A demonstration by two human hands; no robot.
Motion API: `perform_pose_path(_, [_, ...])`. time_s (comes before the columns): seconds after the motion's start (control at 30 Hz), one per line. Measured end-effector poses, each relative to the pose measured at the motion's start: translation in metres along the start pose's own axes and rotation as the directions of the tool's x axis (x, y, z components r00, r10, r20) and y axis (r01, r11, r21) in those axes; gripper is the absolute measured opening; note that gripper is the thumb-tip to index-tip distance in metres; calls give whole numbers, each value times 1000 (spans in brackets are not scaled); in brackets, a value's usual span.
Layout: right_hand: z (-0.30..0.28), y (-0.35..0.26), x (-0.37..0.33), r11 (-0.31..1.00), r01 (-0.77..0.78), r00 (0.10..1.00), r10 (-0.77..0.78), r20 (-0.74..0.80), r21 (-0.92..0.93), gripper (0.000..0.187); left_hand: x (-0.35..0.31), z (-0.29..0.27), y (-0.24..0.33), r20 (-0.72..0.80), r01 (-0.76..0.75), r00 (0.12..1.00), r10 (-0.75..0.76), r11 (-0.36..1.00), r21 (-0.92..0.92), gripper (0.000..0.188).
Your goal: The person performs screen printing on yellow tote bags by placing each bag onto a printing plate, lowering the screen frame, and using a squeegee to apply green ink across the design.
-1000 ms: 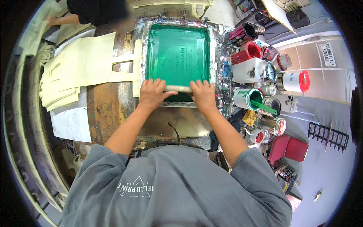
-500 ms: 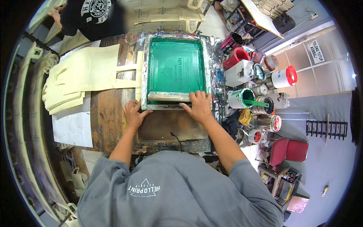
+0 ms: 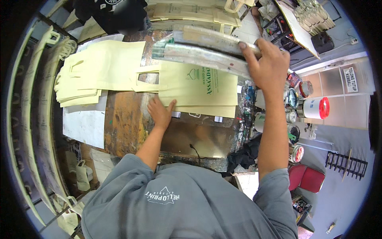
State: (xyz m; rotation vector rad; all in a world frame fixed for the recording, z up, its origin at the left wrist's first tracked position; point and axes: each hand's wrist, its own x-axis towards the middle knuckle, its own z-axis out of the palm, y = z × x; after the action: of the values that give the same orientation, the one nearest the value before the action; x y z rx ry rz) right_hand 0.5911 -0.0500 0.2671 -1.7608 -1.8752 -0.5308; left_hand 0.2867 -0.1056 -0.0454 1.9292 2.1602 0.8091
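My right hand (image 3: 268, 67) grips the near edge of a screen printing frame (image 3: 203, 51), which is tilted up so that mostly its pale, paint-marked side shows. Under it lies a cream tote bag (image 3: 187, 87) with a green print near its right side. My left hand (image 3: 161, 113) rests at the near left corner of that bag, thumb and fingers apart, holding nothing. Another cream piece (image 3: 215, 110) sticks out beneath the near edge of the printed bag. The frame's mesh and far end are hidden from this angle.
A stack of cream bags (image 3: 103, 65) spreads over the table's left, partly on white paper (image 3: 85, 123). Paint tubs and jars, one a white tub with a red rim (image 3: 316, 108), stand along the right. A person in a black shirt (image 3: 115, 14) is at the far left.
The frame, flat before with green ink showing, has swung up in my right hand, uncovering the printed bag. My left hand has let go of the frame's corner and lies by the bag.
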Motion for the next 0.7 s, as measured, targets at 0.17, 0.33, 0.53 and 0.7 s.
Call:
perform_pose_path(0.17, [-2,2,30,999,-43,996,41,85,30,65,-1,26,-26,-13,203,979,-206,974,-98,49])
perform_pose_path(0.33, [-7,-3,29,995,-85,993,80,83,52,60,62,-10,-20,-3,79,996,-88,906,-417,22])
perform_pose_path(0.53, [-9,6,31,995,-90,990,86,111,30,60,202,-95,-82,37,22,999,-3,851,-525,23])
perform_pose_path(0.7, [0,-9,5,999,-23,998,21,52,40,61,264,-201,-278,-96,43,994,-48,997,-58,32])
